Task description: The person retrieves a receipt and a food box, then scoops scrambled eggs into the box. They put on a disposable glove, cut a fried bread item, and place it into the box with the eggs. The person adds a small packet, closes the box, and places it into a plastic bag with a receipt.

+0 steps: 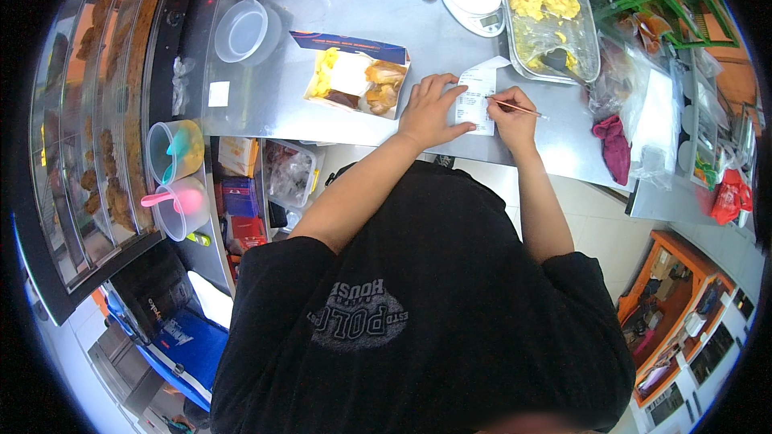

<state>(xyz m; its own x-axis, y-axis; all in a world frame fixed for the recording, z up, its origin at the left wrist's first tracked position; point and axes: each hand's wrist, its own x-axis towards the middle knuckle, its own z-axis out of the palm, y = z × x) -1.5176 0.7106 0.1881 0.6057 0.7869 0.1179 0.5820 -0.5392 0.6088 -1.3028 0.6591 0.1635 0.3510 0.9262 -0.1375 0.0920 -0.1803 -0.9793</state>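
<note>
A white printed receipt [478, 98] lies on the steel counter, its far end curling up. My left hand [432, 114] is spread flat, fingers apart, with the fingertips and thumb on the receipt's left edge. In my right hand [512, 119] a slim pen [523, 108] is pinched, its tip at the paper. Left of my left hand stands an opened cardboard food box [355, 79] with a dark blue lid flap. Inside it are pieces of chicken [381, 96], yellow food like scrambled egg [323, 72], a white portion and something dark brown.
Beyond the receipt sit a white kitchen scale [474, 2] and a glass dish [591, 48] of yellow food. A clear plastic bowl [244, 30] is at the far left. Plastic cups [178, 207] stand near the glass display cabinet [92, 112]. A maroon cloth [613, 150] and plastic bags [651, 104] lie right.
</note>
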